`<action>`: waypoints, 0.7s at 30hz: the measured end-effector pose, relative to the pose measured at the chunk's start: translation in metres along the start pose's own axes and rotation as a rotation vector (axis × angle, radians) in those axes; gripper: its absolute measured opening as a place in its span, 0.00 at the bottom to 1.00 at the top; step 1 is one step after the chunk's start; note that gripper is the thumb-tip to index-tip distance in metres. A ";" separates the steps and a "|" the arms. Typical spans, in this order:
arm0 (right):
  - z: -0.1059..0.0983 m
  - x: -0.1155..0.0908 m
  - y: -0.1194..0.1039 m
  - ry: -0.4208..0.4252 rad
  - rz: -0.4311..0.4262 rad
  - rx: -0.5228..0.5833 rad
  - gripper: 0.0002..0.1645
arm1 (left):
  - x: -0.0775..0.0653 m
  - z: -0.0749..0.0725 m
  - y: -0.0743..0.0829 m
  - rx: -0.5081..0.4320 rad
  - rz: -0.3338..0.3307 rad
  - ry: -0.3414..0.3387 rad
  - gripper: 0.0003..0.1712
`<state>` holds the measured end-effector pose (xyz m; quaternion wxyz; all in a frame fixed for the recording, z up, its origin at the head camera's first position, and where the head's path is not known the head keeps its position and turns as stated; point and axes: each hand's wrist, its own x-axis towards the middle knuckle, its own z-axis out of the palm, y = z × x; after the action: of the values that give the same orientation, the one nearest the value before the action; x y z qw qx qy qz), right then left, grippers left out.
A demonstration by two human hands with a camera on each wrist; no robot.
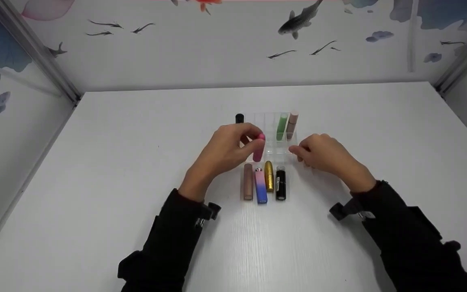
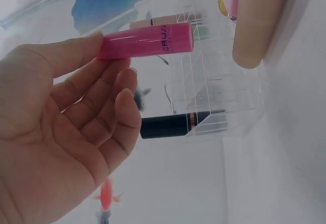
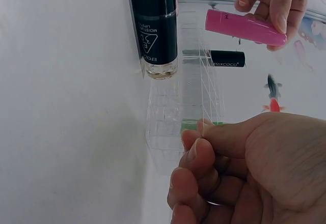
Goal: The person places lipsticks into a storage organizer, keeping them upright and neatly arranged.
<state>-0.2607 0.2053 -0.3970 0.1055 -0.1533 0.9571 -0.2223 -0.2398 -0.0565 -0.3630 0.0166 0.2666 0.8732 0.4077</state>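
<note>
the pink lip tube (image 1: 258, 154), slightly tilted, is pinched at its upper end by the left hand (image 1: 229, 148), over the left part of the clear organizer (image 1: 275, 151). so short a grip could let it slip or swing against the black-capped tube (image 1: 239, 118) at far left. the right hand (image 1: 326, 153) curls at the organizer's right edge; whether it grips, i cannot tell. if unsteadied, a bump might skid the organizer across the counter (image 1: 108, 170).
</note>
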 end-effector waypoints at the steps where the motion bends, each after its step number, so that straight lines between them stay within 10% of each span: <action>1: 0.000 0.000 0.000 0.001 0.001 -0.001 0.23 | 0.000 0.001 0.000 -0.016 0.000 0.013 0.11; 10: -0.006 -0.002 -0.001 0.031 -0.009 -0.012 0.23 | 0.003 0.004 -0.002 -0.114 -0.006 0.092 0.12; 21: -0.006 -0.007 -0.019 0.168 -0.276 0.130 0.27 | 0.004 0.008 -0.003 -0.246 -0.038 0.193 0.15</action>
<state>-0.2508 0.1939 -0.3819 0.0034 -0.2571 0.9159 -0.3083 -0.2425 -0.0508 -0.3696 -0.0273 0.2057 0.8190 0.5350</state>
